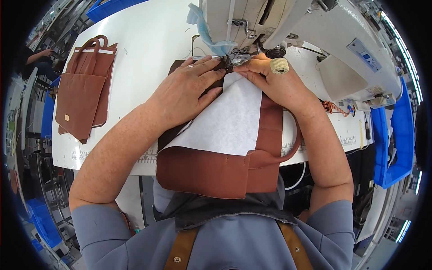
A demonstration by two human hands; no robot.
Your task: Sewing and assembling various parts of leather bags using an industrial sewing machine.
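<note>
A reddish-brown leather bag piece (202, 173) lies under the sewing machine's needle area (229, 60), its near end hanging over the table's front edge. A white backing sheet (220, 117) is folded across it, with dark brown material beside and under it. My left hand (191, 87) lies flat on the dark material left of the presser foot, fingers stretched out, a ring on one. Just right of the foot, my right hand (270, 81) pinches the edge of the bag piece between thumb and fingers. The machine head partly hides those fingertips. A rolled handle (294, 144) loops out at the piece's right side.
More brown bag pieces with handles (85, 94) lie on the left of the white table (135, 54). A blue bin (393, 148) stands at the right. Light blue cloth (204, 31) hangs from the machine. Another person (38, 63) sits far left.
</note>
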